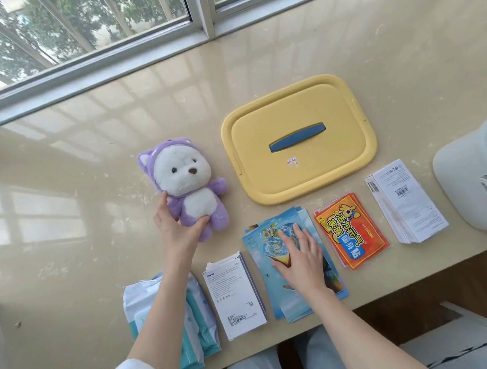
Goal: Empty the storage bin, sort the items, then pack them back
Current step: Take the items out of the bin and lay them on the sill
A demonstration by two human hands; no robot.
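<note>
My left hand (175, 228) grips a purple-and-white plush bear (188, 189) that lies face up on the beige counter. My right hand (300, 257) rests flat, fingers spread, on a stack of blue picture packets (278, 296). Right of that stack lie orange-red warmer packs (351, 231) and a white box (406, 202). A second white box (235, 295) and teal-white soft packs (203, 326) lie near the front edge, partly under my left forearm. The pale grey storage bin (477, 181) sits at the far right, cut off by the frame. Its yellow lid (300, 138) with a blue handle lies flat behind the items.
A window frame (108, 63) runs along the back of the counter (75, 199). The counter's front edge passes just below the sorted items, with my knees (281, 366) under it. A white chair (470, 338) stands at the lower right.
</note>
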